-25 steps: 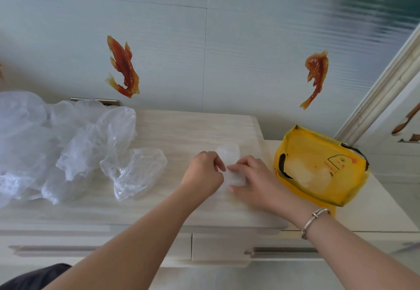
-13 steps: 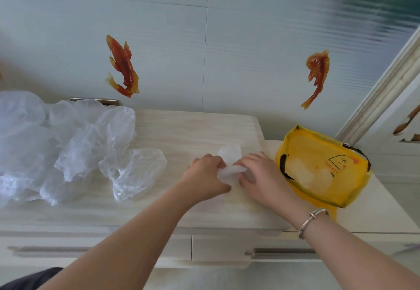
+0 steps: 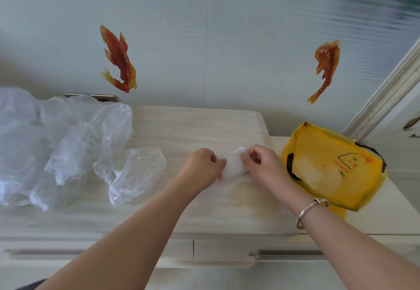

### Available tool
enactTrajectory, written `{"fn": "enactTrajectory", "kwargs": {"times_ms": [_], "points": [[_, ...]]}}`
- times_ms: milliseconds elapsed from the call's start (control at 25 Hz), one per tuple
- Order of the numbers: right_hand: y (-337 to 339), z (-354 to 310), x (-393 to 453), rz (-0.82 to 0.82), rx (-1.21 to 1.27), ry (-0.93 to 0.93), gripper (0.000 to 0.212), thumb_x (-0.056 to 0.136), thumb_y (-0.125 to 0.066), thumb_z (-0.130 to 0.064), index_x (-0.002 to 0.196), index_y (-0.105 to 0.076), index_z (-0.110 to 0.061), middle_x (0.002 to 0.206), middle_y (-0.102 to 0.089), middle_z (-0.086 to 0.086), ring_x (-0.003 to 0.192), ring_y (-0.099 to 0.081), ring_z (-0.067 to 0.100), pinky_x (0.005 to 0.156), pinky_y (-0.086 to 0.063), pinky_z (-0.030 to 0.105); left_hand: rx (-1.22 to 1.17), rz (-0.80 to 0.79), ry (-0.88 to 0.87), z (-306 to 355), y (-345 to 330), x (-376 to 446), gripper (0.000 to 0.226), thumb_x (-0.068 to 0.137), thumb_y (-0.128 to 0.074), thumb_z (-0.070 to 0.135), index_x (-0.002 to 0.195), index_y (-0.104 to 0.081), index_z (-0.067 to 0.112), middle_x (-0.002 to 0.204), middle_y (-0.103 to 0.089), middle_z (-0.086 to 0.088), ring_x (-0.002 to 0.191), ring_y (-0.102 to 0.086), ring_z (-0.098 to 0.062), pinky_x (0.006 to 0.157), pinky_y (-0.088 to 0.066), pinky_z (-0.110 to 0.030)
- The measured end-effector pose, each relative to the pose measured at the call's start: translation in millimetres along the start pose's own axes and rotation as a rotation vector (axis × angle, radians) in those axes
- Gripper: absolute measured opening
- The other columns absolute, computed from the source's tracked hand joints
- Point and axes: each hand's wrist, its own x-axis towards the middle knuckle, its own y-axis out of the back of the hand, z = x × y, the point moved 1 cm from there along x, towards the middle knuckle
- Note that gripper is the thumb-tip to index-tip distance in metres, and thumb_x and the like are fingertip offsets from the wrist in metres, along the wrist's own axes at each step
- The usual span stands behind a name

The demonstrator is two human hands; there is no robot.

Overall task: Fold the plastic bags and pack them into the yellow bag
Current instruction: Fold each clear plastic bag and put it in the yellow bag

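Yellow bag [image 3: 336,167], pale folded bags inside

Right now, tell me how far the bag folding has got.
Done: pale folded shapes show through the yellow bag, so some bags look packed already. In hand: the left hand and right hand pinch one small folded bag between them on the cabinet top. Left: a heap of loose clear bags lies unfolded at the left.
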Motion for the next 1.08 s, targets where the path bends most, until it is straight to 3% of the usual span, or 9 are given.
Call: {"fn": "enactTrajectory", "kwargs": {"times_ms": [120, 240, 440, 600, 680, 760, 840, 960, 1080], "points": [[-4, -1, 3, 0.021, -0.064, -0.047, 0.011, 0.093, -0.057, -0.032, 0.092, -0.052, -0.022, 0.07, -0.054, -0.009, 0.065, -0.052, 0.007, 0.054, -0.035, 0.023, 0.1, 0.26, -0.173, 1, -3, -4, 0.017, 0.085, -0.062, 0.023, 0.09, -0.047, 0.016, 0.091, -0.056, -0.001, 0.083, -0.054, -0.022, 0.07, -0.044, -0.033], [-6, -4, 2, 0.034, -0.123, -0.018, 0.017, 0.093, -0.056, -0.031, 0.101, -0.042, -0.024, 0.073, -0.053, -0.007, 0.065, -0.054, 0.009, 0.053, -0.035, 0.026, 0.13, 0.235, -0.395, 8, -8, -5, 0.01, 0.085, -0.061, 0.017, 0.09, -0.053, 0.017, 0.087, -0.054, 0.003, 0.086, -0.053, -0.02, 0.077, -0.045, -0.036], [-9, -11, -3, 0.05, -0.412, 0.02, 0.027, 0.093, -0.053, -0.032, 0.112, -0.044, -0.015, 0.106, -0.044, 0.002, 0.092, -0.054, 0.023, 0.069, -0.041, 0.032, 0.227, 0.085, -0.246, -3, -12, 1, 0.018, 0.085, -0.063, 0.031, 0.098, -0.054, 0.022, 0.094, -0.059, 0.005, 0.098, -0.05, -0.02, 0.086, -0.04, -0.033], [-6, -8, 4, -0.023, -0.426, -0.103, 0.022, 0.088, -0.056, -0.037, 0.099, -0.053, -0.018, 0.108, -0.047, 0.005, 0.1, -0.051, 0.026, 0.085, -0.046, 0.036, 0.269, -0.019, -0.179, -3, -10, 1, 0.029, 0.084, -0.065, 0.036, 0.105, -0.05, 0.023, 0.099, -0.049, 0.008, 0.101, -0.042, -0.019, 0.086, -0.034, -0.03], [-2, -10, 7, -0.064, -0.312, -0.14, 0.013, 0.085, -0.06, -0.033, 0.085, -0.051, -0.023, 0.099, -0.052, 0.002, 0.093, -0.054, 0.023, 0.079, -0.048, 0.035, 0.254, -0.076, -0.137, 0, -7, 2, 0.03, 0.082, -0.067, 0.032, 0.105, -0.05, 0.023, 0.1, -0.05, 0.008, 0.104, -0.044, -0.02, 0.087, -0.034, -0.03], [6, -15, 10, -0.061, -0.104, -0.188, 0.013, 0.086, -0.062, -0.025, 0.081, -0.05, -0.023, 0.084, -0.055, -0.003, 0.08, -0.055, 0.017, 0.064, -0.045, 0.026, 0.19, -0.115, -0.105, 8, -1, 3, 0.028, 0.08, -0.067, 0.02, 0.105, -0.053, 0.023, 0.098, -0.053, 0.007, 0.105, -0.047, -0.022, 0.089, -0.037, -0.03], [20, -24, 9, -0.024, 0.075, -0.214, 0.011, 0.087, -0.061, -0.017, 0.085, -0.051, -0.017, 0.077, -0.052, -0.004, 0.067, -0.055, 0.012, 0.058, -0.044, 0.024, 0.039, -0.086, -0.086, 20, 8, 3, 0.024, 0.08, -0.064, 0.007, 0.099, -0.057, 0.021, 0.095, -0.056, 0.005, 0.097, -0.052, -0.02, 0.08, -0.041, -0.025], [48, -28, 0, 0.064, 0.162, -0.229, 0.017, 0.088, -0.056, -0.01, 0.1, -0.044, -0.013, 0.084, -0.047, -0.001, 0.066, -0.05, 0.011, 0.061, -0.043, 0.028, -0.218, -0.03, -0.056, 39, 12, -3, 0.023, 0.082, -0.058, -0.003, 0.079, -0.058, 0.02, 0.093, -0.059, -0.002, 0.07, -0.051, -0.012, 0.048, -0.038, -0.012], [82, -16, -6, 0.095, 0.119, -0.262, 0.022, 0.086, -0.048, -0.001, 0.095, -0.041, -0.02, 0.088, -0.05, 0.005, 0.072, -0.052, 0.021, 0.063, -0.046, 0.036, -0.3, -0.103, -0.056, 53, 1, -13, 0.025, 0.084, -0.054, -0.002, 0.076, -0.066, 0.019, 0.087, -0.061, -0.004, 0.063, -0.051, -0.009, 0.051, -0.034, -0.015]]}}
